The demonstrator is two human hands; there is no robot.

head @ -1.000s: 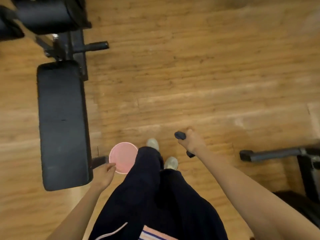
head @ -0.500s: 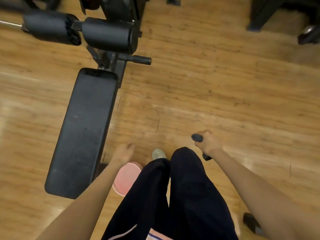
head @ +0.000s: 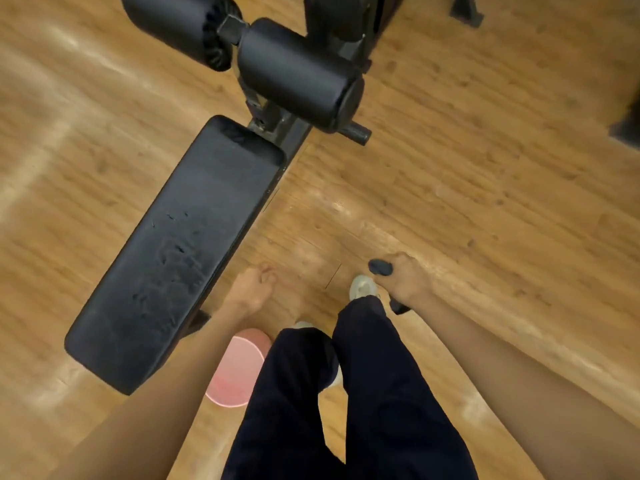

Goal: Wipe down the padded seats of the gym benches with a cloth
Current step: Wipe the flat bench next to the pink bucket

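Note:
A gym bench with a long black padded seat [head: 180, 251] runs diagonally from lower left towards the upper middle. The pad's surface shows small scuffs. My left hand [head: 251, 292] hangs beside the seat's right edge, near its lower end, with fingers loosely curled and nothing in them. My right hand [head: 407, 280] is off to the right over the floor and grips a dark bunched cloth [head: 380, 266], which sticks out at both ends of the fist. Neither hand touches the seat.
Two black foam rollers [head: 298, 74] sit on the frame at the bench's far end. A pink bucket [head: 235, 368] stands on the wooden floor by the seat's near end, partly behind my left arm. Dark equipment feet [head: 465, 10] show at the top right.
The view has swung and closed in on the bench, which now lies diagonally. My left hand has risen from the pink bucket's rim to beside the seat's edge. The right hand still grips the cloth.

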